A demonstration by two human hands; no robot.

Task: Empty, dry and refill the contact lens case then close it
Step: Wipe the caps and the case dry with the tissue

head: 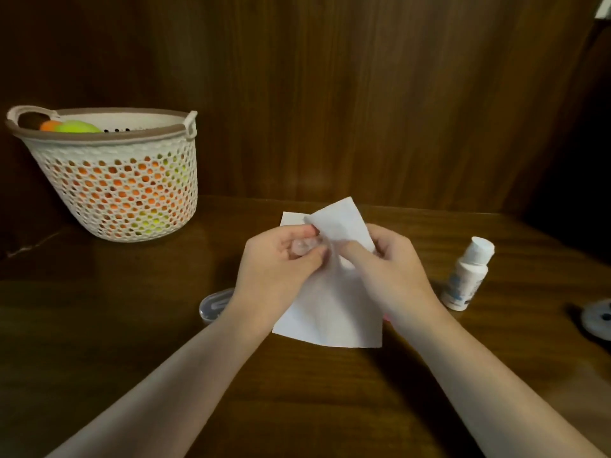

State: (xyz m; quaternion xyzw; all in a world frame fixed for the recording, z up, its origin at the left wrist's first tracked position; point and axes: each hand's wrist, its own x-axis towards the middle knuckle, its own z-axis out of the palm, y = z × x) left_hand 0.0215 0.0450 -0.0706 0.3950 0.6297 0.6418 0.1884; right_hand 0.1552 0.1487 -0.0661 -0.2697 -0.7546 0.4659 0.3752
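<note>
My left hand (277, 262) holds a small clear contact lens case (302, 247) between thumb and fingers above the table's middle. My right hand (386, 262) pinches a white tissue (334, 305) and pushes part of it into the case with a finger. The tissue hangs down onto the table between my hands. A clear oval lid or box (215, 304) lies on the table just left of my left wrist, partly hidden by it. A white solution bottle (468, 274) with its cap on stands to the right of my right hand.
A white perforated basket (119, 180) holding orange and green balls stands at the back left. A round grey object (596, 317) lies at the right edge. A dark wooden wall rises behind the wooden table (297, 391).
</note>
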